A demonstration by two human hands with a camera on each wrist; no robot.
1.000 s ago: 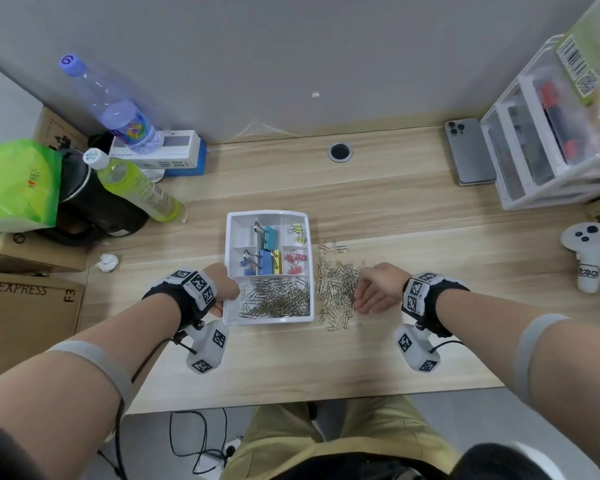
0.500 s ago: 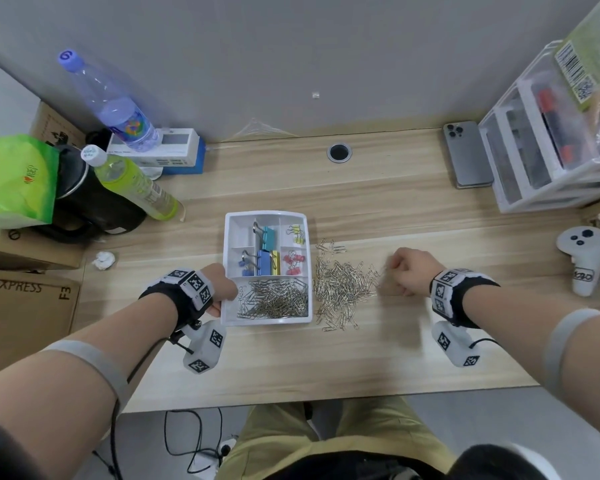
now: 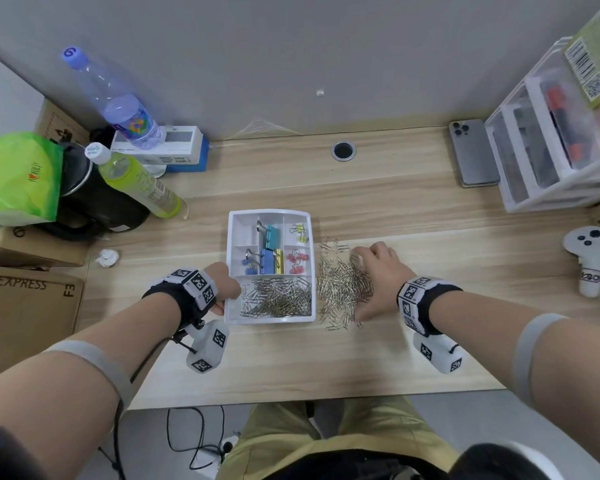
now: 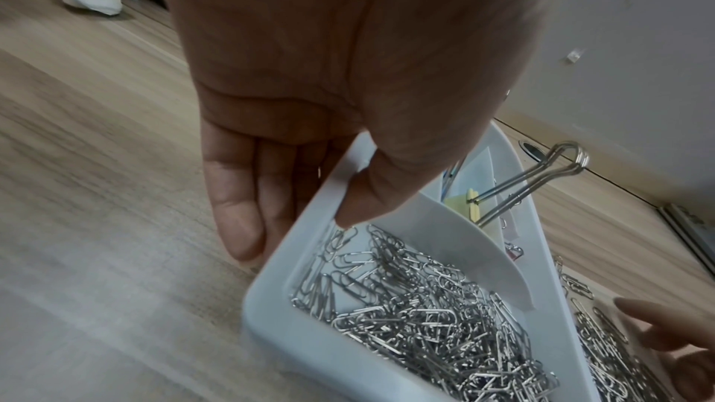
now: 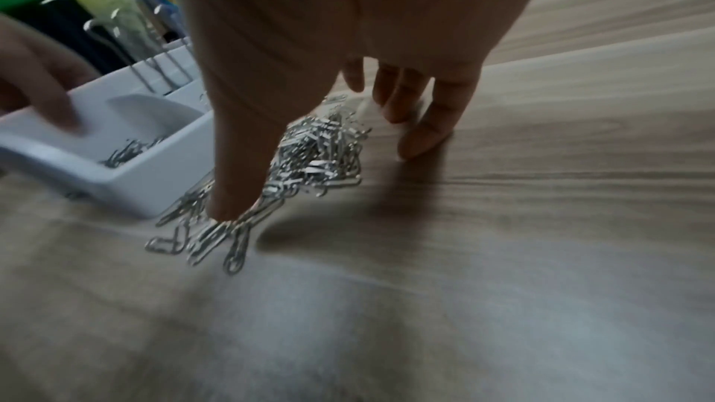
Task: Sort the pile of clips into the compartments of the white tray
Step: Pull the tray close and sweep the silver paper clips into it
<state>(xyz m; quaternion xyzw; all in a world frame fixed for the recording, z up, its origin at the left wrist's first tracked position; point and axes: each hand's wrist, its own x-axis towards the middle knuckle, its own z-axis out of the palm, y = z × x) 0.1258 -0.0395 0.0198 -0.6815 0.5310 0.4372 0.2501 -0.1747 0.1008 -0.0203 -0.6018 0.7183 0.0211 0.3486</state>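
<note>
The white tray (image 3: pixel 269 212) sits mid-desk. Its long front compartment holds silver paper clips (image 3: pixel 278 299); behind them lie blue and teal binder clips (image 3: pixel 269 251), small yellow ones (image 3: pixel 300 232) and pink ones (image 3: pixel 297 261). My left hand (image 3: pixel 227 296) pinches the tray's left wall (image 4: pixel 309 347), thumb inside and fingers outside (image 4: pixel 240 237). A pile of paper clips (image 3: pixel 340 289) lies just right of the tray. My right hand (image 3: pixel 368 289) is spread over that pile. In the right wrist view its thumb (image 5: pixel 232 194) presses on the pile's near end (image 5: pixel 309 136) and the fingertips (image 5: pixel 417 139) touch the desk beyond.
Bottles (image 3: pixel 136 181), a black kettle and cardboard boxes crowd the left side, with a crumpled tissue (image 3: pixel 107 258) near them. A phone (image 3: pixel 473 154) and a plastic drawer unit (image 3: pixel 551 150) stand at back right. A white controller (image 3: pixel 591 258) lies at the right edge.
My right hand swung out to the right as a fist, then came back over the pile with fingers spread. The left hand stayed on the tray wall.
</note>
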